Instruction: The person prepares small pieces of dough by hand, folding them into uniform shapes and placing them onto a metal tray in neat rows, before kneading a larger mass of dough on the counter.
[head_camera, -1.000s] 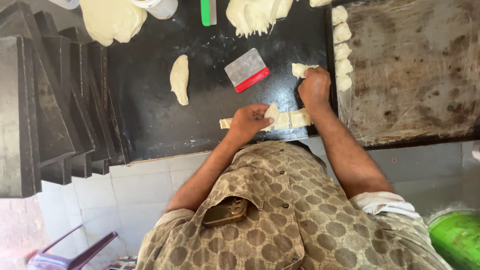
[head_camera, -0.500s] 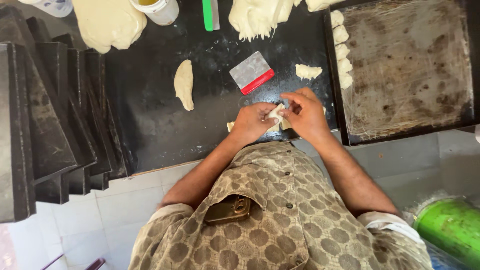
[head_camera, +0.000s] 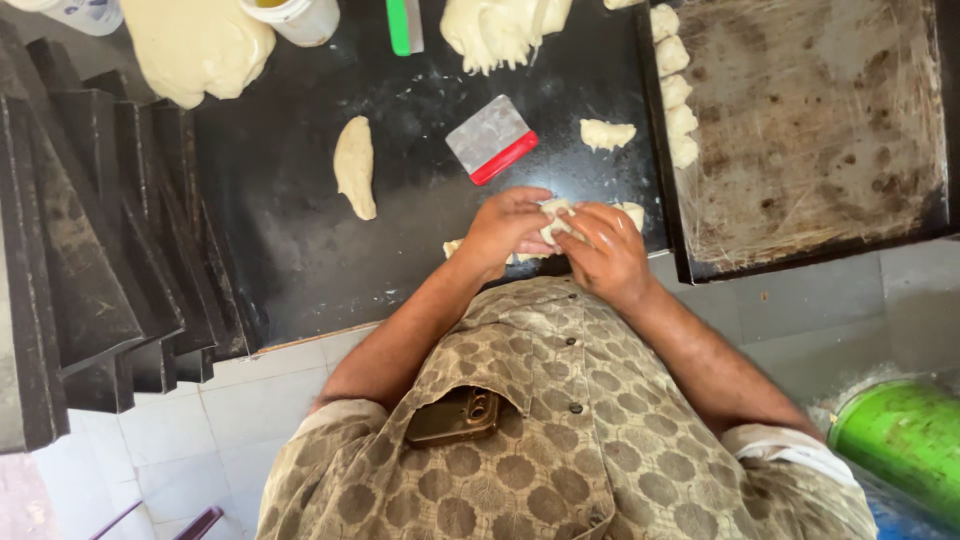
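Both hands meet over the near edge of the black worktop (head_camera: 300, 250). My left hand (head_camera: 508, 228) and my right hand (head_camera: 603, 252) together pinch one small pale dough piece (head_camera: 553, 216) between the fingers. More cut dough pieces (head_camera: 634, 212) lie under and beside the hands. One loose dough piece (head_camera: 606, 134) rests a little farther away, next to a red-edged metal scraper (head_camera: 490, 139). An elongated dough lump (head_camera: 355, 167) lies to the left.
A dark, stained baking tray (head_camera: 820, 130) on the right holds a column of dough balls (head_camera: 678, 92) along its left rim. Stacked black loaf tins (head_camera: 80, 270) fill the left. Large dough masses (head_camera: 195, 45), a white tub (head_camera: 295, 15), a green-handled tool (head_camera: 402, 25) sit far back. A green container (head_camera: 900, 445) stands lower right.
My right hand came back from the loose piece near the tray and joined my left hand. Both now hold a dough piece lifted from the row at the worktop edge.
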